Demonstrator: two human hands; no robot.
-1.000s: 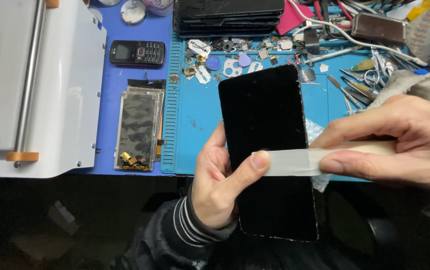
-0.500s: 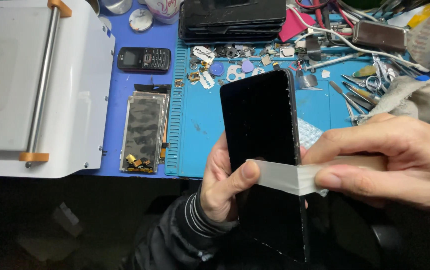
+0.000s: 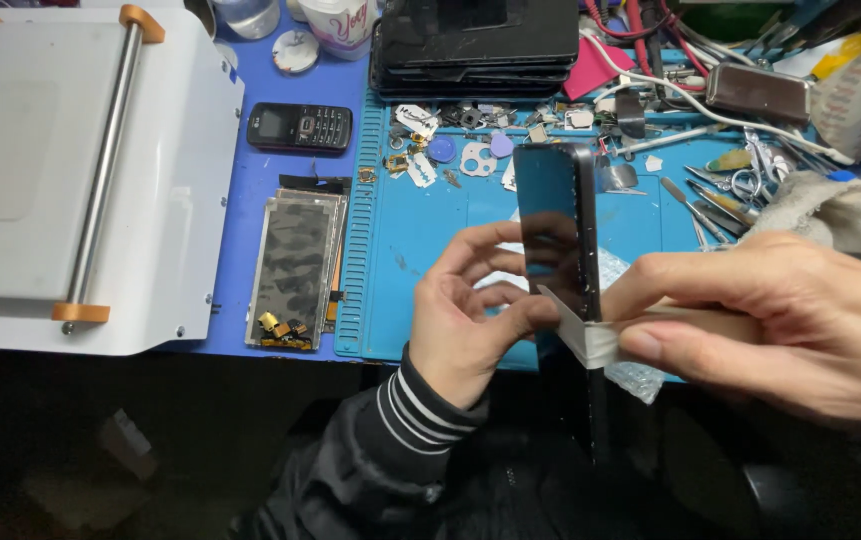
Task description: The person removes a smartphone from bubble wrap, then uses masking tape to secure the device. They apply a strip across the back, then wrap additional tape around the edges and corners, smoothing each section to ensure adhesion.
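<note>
Phone screen (image 3: 555, 225) held edge-on by left hand (image 3: 470, 320), right hand (image 3: 780, 320) taping.

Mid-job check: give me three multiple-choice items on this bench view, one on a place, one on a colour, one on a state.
1. Where does the small keypad phone lie?
A. on the blue mat, right of the white machine
B. in the left hand
C. on the stacked black panels

2. What colour is the work mat?
A. green
B. blue
C. red

3. How is the dark phone held?
A. lying flat
B. edge-on to the camera
C. lying on the mat

Answers: 1 A, it rests beside the machine. 2 B, blue throughout. 3 B, the left hand and right hand wrap pale tape around it.
</note>
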